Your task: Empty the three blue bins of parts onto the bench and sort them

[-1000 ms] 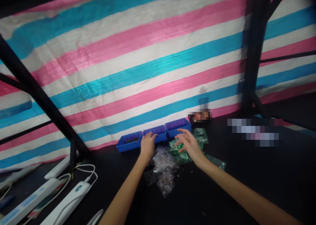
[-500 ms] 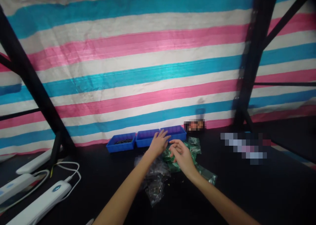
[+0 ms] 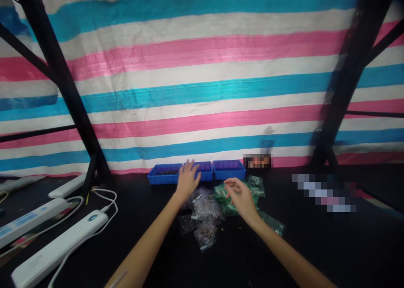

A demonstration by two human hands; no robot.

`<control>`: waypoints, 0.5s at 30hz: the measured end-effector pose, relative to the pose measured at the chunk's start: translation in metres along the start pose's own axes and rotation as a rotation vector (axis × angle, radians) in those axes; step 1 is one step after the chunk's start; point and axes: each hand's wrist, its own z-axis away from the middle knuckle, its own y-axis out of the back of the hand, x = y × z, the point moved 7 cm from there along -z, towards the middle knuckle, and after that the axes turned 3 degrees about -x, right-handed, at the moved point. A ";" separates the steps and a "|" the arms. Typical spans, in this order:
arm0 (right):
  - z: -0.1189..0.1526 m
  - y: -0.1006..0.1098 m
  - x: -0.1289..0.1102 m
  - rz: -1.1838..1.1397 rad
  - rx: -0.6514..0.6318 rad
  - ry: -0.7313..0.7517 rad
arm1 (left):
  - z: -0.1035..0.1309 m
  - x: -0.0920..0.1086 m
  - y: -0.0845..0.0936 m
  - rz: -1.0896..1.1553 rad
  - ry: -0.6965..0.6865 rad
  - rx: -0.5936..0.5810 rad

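Observation:
My left hand point(image 3: 187, 182) is open, its fingers spread above the blue tray on the left point(image 3: 162, 177) and the middle blue tray point(image 3: 205, 172). It covers part of both. Dark, thin pieces lie in the left tray. My right hand point(image 3: 242, 197) hovers over a pile of green plastic bags point(image 3: 225, 198), its fingers curled towards the thumb in a pinch. Whatever may be between those fingertips is too small to make out. Clear bags with small metal-looking parts point(image 3: 205, 208) lie between my forearms. A third blue tray point(image 3: 229, 170) stands just beyond my right hand.
White power strips point(image 3: 63, 248) with cables lie at the left on the black table point(image 3: 151, 254). Black metal posts point(image 3: 67, 88) rise on both sides. A striped sheet point(image 3: 202, 86) hangs behind the trays. Blurred-out items lie at the right.
My left hand has moved left, away from my right hand, towards the left and middle trays. My right hand stays over the green bags, its fingers drawn closer together. The view has shifted.

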 end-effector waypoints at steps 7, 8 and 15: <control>0.005 -0.006 -0.003 0.128 -0.034 0.055 | 0.061 -0.088 0.008 -0.186 0.029 -0.045; 0.005 -0.006 -0.002 0.134 -0.033 0.059 | 0.069 -0.091 0.012 -0.203 0.003 -0.045; 0.004 -0.007 -0.002 0.157 -0.015 0.071 | 0.110 -0.083 0.049 -0.262 -0.060 -0.087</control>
